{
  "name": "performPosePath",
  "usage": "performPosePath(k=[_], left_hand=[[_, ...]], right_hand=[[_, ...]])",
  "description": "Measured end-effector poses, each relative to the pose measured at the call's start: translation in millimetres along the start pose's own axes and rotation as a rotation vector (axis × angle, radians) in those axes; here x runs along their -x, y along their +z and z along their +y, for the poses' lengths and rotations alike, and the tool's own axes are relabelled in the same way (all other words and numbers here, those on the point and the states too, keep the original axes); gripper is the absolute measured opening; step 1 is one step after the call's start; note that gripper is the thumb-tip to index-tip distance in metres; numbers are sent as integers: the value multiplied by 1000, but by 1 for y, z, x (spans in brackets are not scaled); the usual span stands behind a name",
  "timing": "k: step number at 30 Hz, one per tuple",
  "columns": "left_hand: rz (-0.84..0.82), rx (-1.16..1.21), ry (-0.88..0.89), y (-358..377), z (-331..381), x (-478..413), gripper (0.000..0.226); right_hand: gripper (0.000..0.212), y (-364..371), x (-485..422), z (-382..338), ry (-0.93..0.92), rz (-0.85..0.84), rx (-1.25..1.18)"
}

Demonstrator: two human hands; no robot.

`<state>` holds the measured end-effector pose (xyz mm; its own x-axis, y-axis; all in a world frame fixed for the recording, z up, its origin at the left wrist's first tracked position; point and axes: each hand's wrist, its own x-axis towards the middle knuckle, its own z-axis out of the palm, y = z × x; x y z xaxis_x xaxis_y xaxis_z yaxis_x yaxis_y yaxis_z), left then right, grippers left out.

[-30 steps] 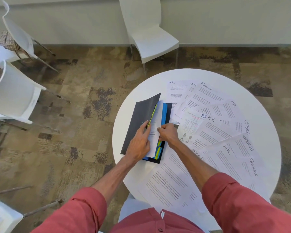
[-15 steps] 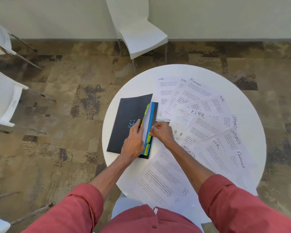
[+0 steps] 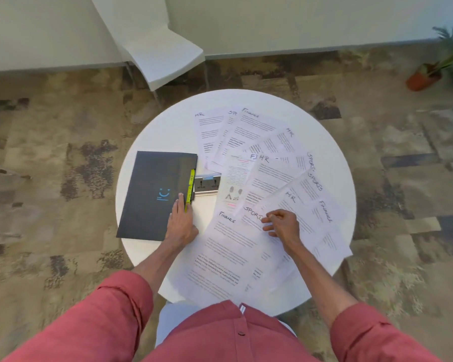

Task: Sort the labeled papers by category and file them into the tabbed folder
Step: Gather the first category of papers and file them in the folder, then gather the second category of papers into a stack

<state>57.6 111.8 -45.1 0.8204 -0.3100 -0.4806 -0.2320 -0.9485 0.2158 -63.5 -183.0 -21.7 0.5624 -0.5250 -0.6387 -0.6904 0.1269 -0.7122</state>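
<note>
Folder is now shut and flat on the left part of the round white counter. Half a second ago the cover was coming down over the coloured dividers; a second ago it stood open with both hands at the tabs. Only the yellow-green tab strip shows along its right edge.

Left hand lies flat, palm down, on the folder's near right corner, fingers extended, pinning the cover and gripping nothing.

Right hand has left the folder and sits over the fanned papers, fingers loosely curled, tips on the sheet headed SPORTS. Whether it has pinched that sheet, I cannot tell.

Judgement: one filing pass looks closed out and the next sheet is being picked. Many papers remain loose (HR, FINANCE, SPORTS headings all visible), so the task is early to mid.

Orientation: the folder's long axis runs near-to-far, leaning slightly right at the far end; spine to the left, opening and tabs toward the papers. The SPORTS sheet lies partly under the near FINANCE sheet and under an HR sheet; its heading end points away from the person and to the left, long axis slanting back toward the near right.

A small metal clip lies just beside the tab edge.
</note>
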Motion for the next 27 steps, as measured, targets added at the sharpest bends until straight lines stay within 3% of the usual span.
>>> performPosePath(k=[5, 9, 12, 15, 18, 23, 27], left_hand=[[58, -9, 125, 20, 14, 21, 74], [75, 3, 263, 40, 21, 48, 83], [1, -36, 302, 58, 18, 60, 99], [-65, -122, 282, 68, 12, 65, 107], [-68, -120, 261, 76, 9, 68, 105], [-46, -117, 269, 75, 10, 69, 104], [-42, -106, 269, 75, 10, 69, 104]], right_hand=[[14, -11, 11, 31, 9, 29, 95], [18, -11, 20, 45, -103, 75, 364], [26, -4, 24, 53, -203, 75, 530], [44, 5, 20, 58, -217, -30, 600], [56, 11, 19, 62, -184, -80, 629], [58, 16, 19, 66, -144, -79, 628], [45, 14, 21, 68, -28, -94, 361]])
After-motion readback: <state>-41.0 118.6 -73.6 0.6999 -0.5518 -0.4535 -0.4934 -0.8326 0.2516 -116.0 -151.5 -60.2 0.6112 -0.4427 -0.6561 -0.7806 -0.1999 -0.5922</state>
